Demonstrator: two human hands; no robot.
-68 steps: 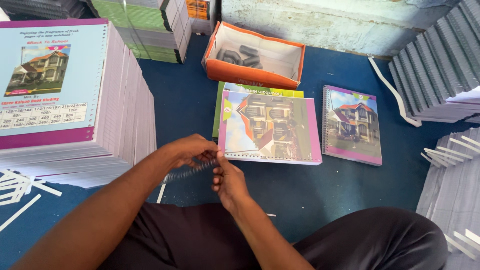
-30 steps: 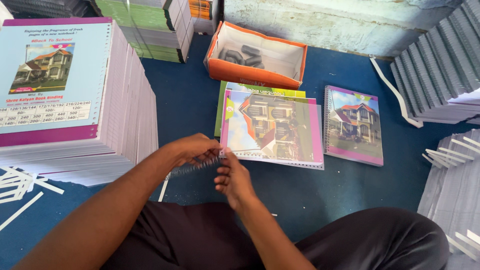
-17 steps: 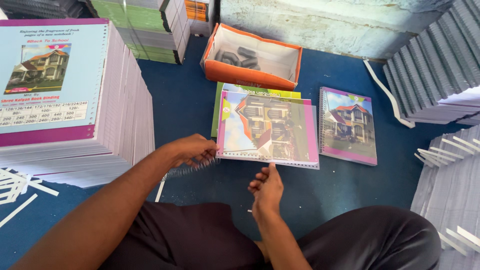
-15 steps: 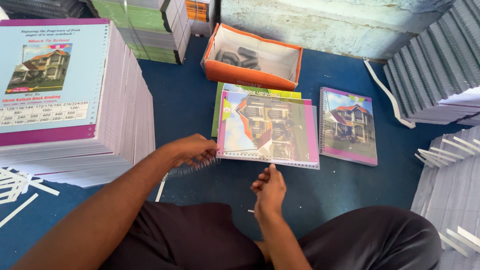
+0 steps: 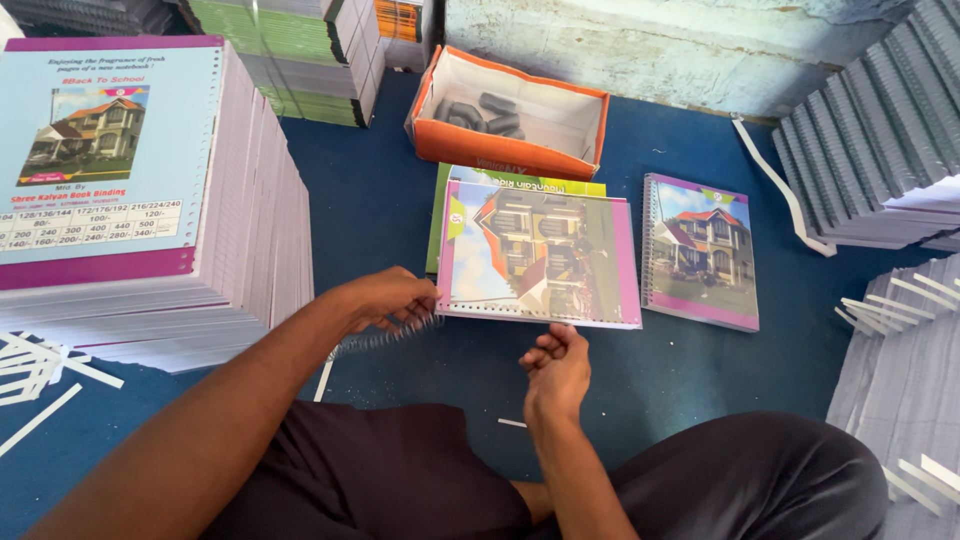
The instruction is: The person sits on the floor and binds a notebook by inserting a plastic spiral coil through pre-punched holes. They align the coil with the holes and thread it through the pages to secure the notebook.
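Our left hand [image 5: 385, 298] is curled around one end of a dark spiral binding coil [image 5: 385, 335], right at the lower-left corner of the unbound notebook [image 5: 540, 255] lying flat on the blue floor [image 5: 380, 200], while our right hand [image 5: 556, 365] hovers just below the notebook's punched edge, fingers loosely bent and holding nothing. Further out we've got a finished spiral notebook [image 5: 702, 250] to the right, an orange box [image 5: 505, 110] behind, and a tall stack of covers [image 5: 130, 180] on the left.
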